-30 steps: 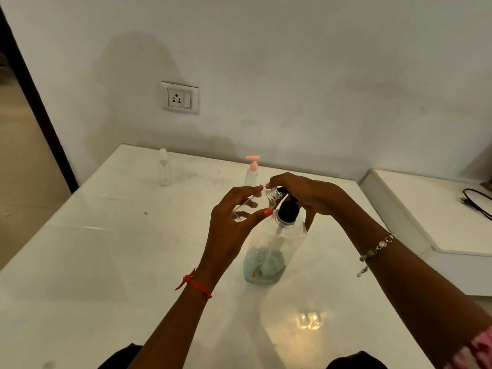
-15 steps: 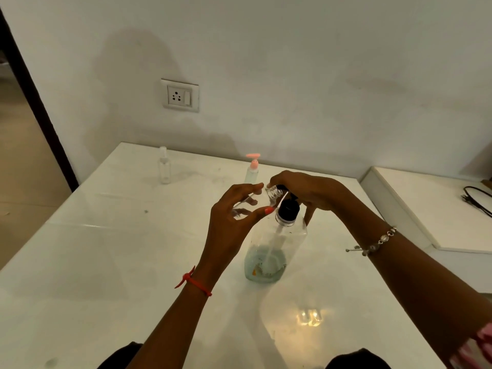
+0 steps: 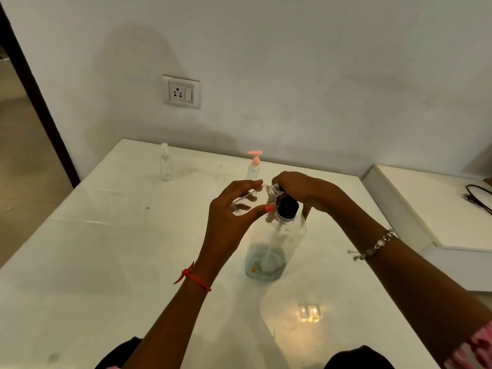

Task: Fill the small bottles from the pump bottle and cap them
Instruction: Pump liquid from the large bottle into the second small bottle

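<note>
Head view: left hand point(image 3: 234, 211) pinches the small clear bottle point(image 3: 253, 199), tilted, mouth at the spout of the pump bottle point(image 3: 277, 246), which stands mid-worktop point(image 3: 106, 262). Right hand point(image 3: 306, 193) is curled over its pump head. Small bottle looks light, thin and slick, so grip mid-body, gently. Pump bottle is near empty and probably tippy: press straight down.

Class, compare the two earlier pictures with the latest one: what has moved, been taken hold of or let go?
Nothing has visibly moved, been taken hold of or let go. The left hand still holds the small bottle tilted, its mouth by the head of the pump bottle, which the right hand still covers. The clear capped bottle and the pink-topped bottle stand at the back as before.
</note>
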